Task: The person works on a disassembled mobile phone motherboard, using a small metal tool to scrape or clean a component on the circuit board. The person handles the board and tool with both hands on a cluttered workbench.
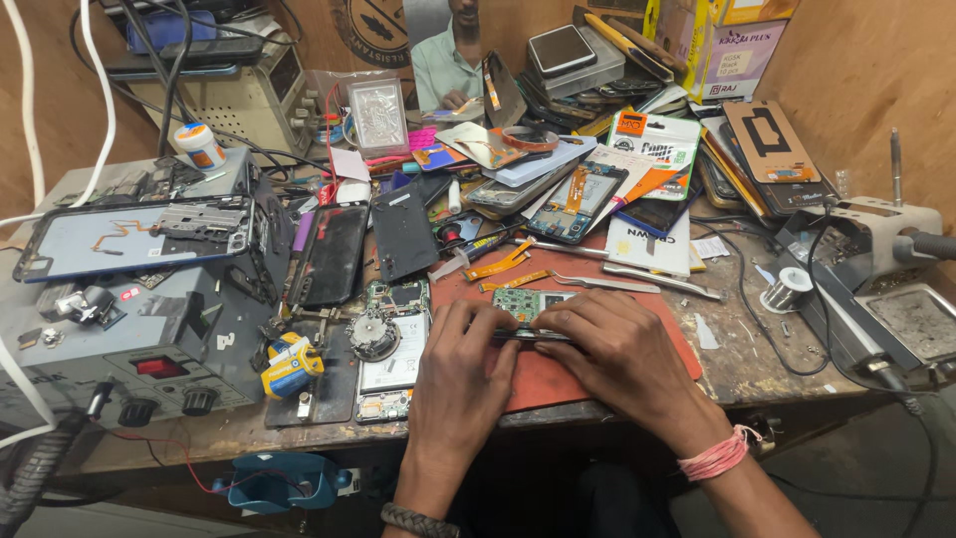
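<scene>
Both hands meet over a green circuit board (pixel 528 304) on the red mat (pixel 588 374) at the worktop's (pixel 757 369) front edge. Left hand (pixel 463 374) and right hand (pixel 612 349): fingers closed on the board's near edge. An opened phone (pixel 393 349) lies just left of them; tweezers (pixel 597 283) lie just behind the board.

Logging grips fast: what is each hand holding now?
Left hand: fingers pinching the green circuit board.
Right hand: fingers gripping the same board.
</scene>
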